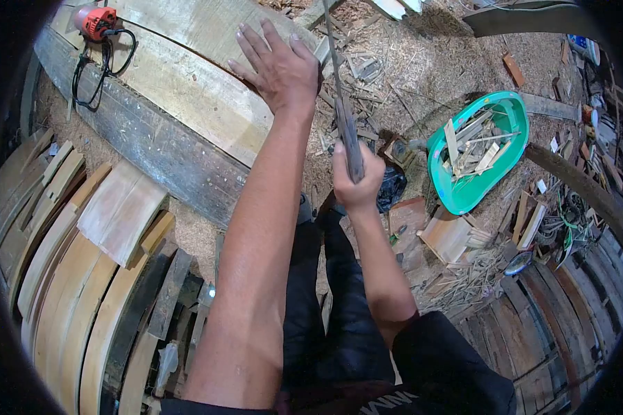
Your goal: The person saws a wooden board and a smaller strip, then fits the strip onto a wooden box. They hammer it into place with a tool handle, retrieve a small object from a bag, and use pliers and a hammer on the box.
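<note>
My left hand (280, 72) lies flat with fingers spread on a wide wooden board (194, 31), near the board's right end. In my right hand (360, 176) is the wooden handle of a handsaw (349, 138), the fingers wrapped round it. The saw's thin blade points away from me, seen nearly edge-on, and runs up past the board's end beside my left hand. Under the wide board lies another pale plank (194, 97), both resting on a long, weathered timber (166, 149).
An orange power tool (95, 23) with a black cord sits at the upper left. A green tub (434, 176) holding wood scraps stands on the shavings-covered floor at right. Cut boards (121, 211) are stacked at lower left; planks (526, 325) lie at lower right.
</note>
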A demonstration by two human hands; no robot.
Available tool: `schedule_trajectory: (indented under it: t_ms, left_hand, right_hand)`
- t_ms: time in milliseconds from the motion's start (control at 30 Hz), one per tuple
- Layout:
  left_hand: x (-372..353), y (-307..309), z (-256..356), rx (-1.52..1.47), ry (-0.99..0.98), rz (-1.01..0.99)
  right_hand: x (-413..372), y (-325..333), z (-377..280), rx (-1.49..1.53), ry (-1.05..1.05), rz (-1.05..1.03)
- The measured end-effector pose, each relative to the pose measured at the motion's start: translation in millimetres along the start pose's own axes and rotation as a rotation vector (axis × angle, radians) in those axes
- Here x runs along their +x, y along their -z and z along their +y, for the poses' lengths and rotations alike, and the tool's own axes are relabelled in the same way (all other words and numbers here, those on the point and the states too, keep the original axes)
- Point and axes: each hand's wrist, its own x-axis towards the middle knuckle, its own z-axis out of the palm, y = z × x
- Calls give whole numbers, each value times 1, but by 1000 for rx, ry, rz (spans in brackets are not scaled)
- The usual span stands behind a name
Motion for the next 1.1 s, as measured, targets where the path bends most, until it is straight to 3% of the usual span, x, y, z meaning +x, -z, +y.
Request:
schedule_trajectory:
  t_ms: [67, 100, 167, 267, 467, 567, 633, 700, 733, 900, 1000, 1100]
  left_hand:
    - [5, -6, 3, 31, -28, 93]
    - [-25, 10, -7, 91, 10, -29]
    - [-12, 4, -5, 97, 4, 9]
    - [-9, 6, -2, 48, 1, 19]
    - [-5, 7, 1, 8, 10, -28]
    - [-5, 9, 1, -1, 13, -43]
    - [-8, 9, 0, -7, 13, -45]
    - [-7, 7, 0, 10, 10, -24]
    - [-6, 4, 0, 36, 8, 4]
    - [-12, 7, -3, 34, 18, -5]
    - [-7, 4, -1, 20, -2, 17]
    - [-6, 2, -2, 38, -5, 39]
  right_hand:
    - [-14, 6, 7, -7, 74, 54]
    - [-57, 22, -16, -4, -38, 39]
    - [-47, 14, -6, 64, 38, 93]
    - [-16, 4, -4, -42, 36, 3]
    - [-38, 8, -5, -16, 64, 66]
    - [-11, 2, -7, 27, -57, 0]
    - [-16, 0, -6, -40, 63, 34]
    - [-45, 8, -11, 17, 4, 84]
    - [-49, 8, -13, -30, 82, 113]
    - [-1, -3, -14, 37, -52, 33]
    - [-32, 5, -17, -17, 65, 72]
    - [-47, 8, -4, 1, 47, 100]
